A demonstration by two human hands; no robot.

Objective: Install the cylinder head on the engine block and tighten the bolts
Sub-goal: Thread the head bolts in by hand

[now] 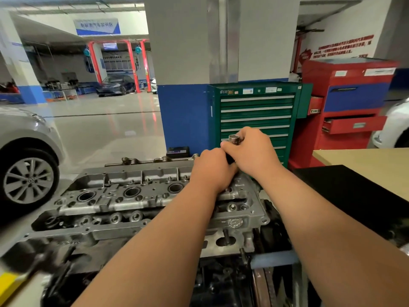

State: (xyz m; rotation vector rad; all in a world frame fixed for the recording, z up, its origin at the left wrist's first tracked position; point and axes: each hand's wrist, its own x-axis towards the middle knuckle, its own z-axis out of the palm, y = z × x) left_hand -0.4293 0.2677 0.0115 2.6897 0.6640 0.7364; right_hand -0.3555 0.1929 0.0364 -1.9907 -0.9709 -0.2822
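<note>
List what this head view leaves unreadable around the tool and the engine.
- Tool: head view, only its metal tip shows; left hand and right hand cover the rest.
- Bolt being worked: hidden under both hands.
- Engine block: dark, blurred, crossed by the forearms.
- Wall sign: lettering too blurred.

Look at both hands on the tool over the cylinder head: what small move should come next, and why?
The left hand and right hand both grip the tool over the right end of the cylinder head; its lower tip is hidden. So probably: press the tool down squarely and begin a short tightening turn.
</note>
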